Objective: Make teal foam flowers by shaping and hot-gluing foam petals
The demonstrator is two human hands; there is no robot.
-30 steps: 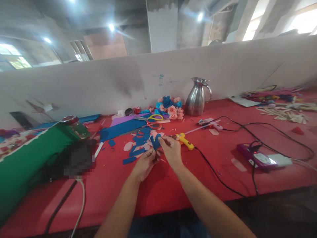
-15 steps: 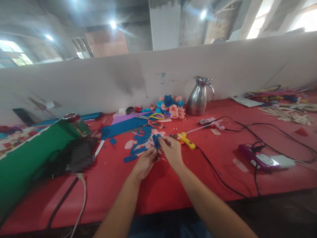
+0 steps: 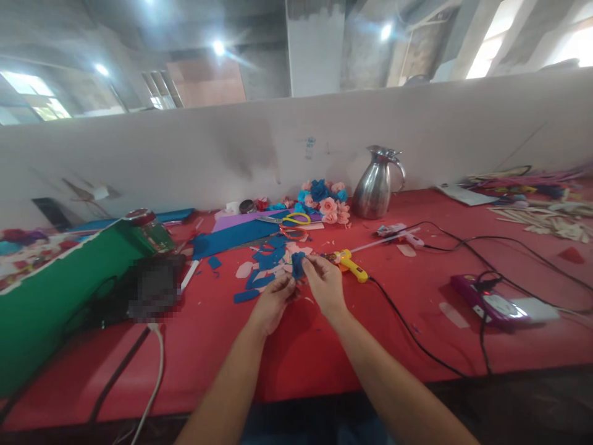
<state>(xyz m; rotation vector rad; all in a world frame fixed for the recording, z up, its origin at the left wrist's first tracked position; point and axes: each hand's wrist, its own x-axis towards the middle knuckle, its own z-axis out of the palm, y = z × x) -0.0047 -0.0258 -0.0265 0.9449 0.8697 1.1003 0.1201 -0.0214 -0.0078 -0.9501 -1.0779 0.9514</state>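
Note:
Both of my hands meet over the red table (image 3: 296,352). My left hand (image 3: 273,300) and my right hand (image 3: 324,284) pinch a small blue foam flower (image 3: 298,264) between their fingertips. Loose blue and pink foam petals (image 3: 259,269) lie just behind the hands. A yellow glue gun (image 3: 349,264) rests on the table right of my right hand, its black cable (image 3: 407,330) trailing toward the table's front edge.
Finished pink and blue flowers (image 3: 324,201) and a steel jug (image 3: 377,183) stand by the white partition. Yellow scissors (image 3: 287,219) lie on blue and purple sheets. A green roll (image 3: 55,290) lies left, a purple power strip (image 3: 491,303) with cables right.
My hands keep hold of the blue flower and have closed in slightly on it. The camera view has shifted a little, nothing else moved.

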